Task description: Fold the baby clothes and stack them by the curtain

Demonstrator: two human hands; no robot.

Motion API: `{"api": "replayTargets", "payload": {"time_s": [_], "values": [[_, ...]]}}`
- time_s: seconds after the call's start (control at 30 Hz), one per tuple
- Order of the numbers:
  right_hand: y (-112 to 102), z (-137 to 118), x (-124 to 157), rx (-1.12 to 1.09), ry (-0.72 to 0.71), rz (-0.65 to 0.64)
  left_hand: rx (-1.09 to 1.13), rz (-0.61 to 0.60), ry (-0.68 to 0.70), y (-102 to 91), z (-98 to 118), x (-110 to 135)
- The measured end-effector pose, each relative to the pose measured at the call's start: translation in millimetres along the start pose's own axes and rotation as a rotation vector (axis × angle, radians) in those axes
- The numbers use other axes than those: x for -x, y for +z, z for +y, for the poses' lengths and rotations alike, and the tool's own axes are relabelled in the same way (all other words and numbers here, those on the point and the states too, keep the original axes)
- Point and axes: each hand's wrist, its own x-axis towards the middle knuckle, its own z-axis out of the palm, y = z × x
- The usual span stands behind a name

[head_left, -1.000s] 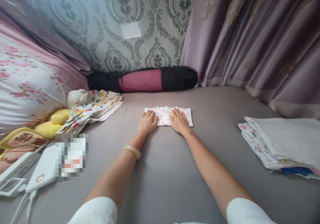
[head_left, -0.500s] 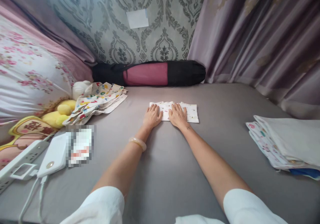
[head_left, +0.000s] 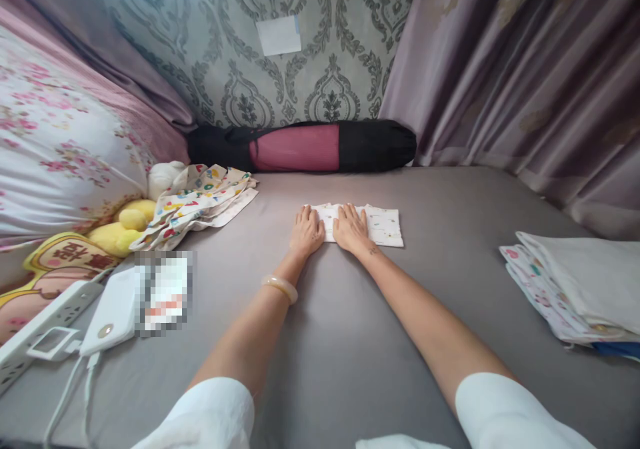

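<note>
A small white cloth with a fine print (head_left: 384,226), folded into a flat rectangle, lies on the grey sheet (head_left: 320,342). My left hand (head_left: 307,231) rests palm down on its left end, fingers stretched forward. Near the cloth's middle, my right hand (head_left: 352,227) also lies flat, its fingers pointing away from me. A narrow strip of cloth shows between the two hands, and the right end sticks out uncovered. Parts of the cloth under my palms are hidden.
At the right sits a stack of folded cloths (head_left: 575,295). A crumpled patterned cloth (head_left: 200,199) and yellow plush toy (head_left: 120,229) lie left. Nearer are a power strip (head_left: 50,322) and a white charging device (head_left: 113,309). A black and pink roll bag (head_left: 300,147) lies along the wall.
My right hand has slid slightly left along the cloth, closer to my left hand. The left hand stays on the left end; the view has shifted a little.
</note>
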Motion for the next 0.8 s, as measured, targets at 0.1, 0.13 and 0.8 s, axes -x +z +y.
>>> {"api": "replayTargets", "payload": {"time_s": [0.1, 0.13, 0.8], "values": [[7.0, -5.5, -0.7, 0.002, -0.017, 0.021, 0.054, 0.017, -0.041, 3.2, -6.0, -3.2], [9.3, -5.9, -0.3, 0.003, -0.021, 0.034, 0.078, 0.024, -0.048, 4.3, -8.2, -4.5], [20.5, -34.3, -8.2, -0.003, -0.088, 0.027, 0.772, 0.358, -0.357, -0.2, -29.4, -8.0]]}}
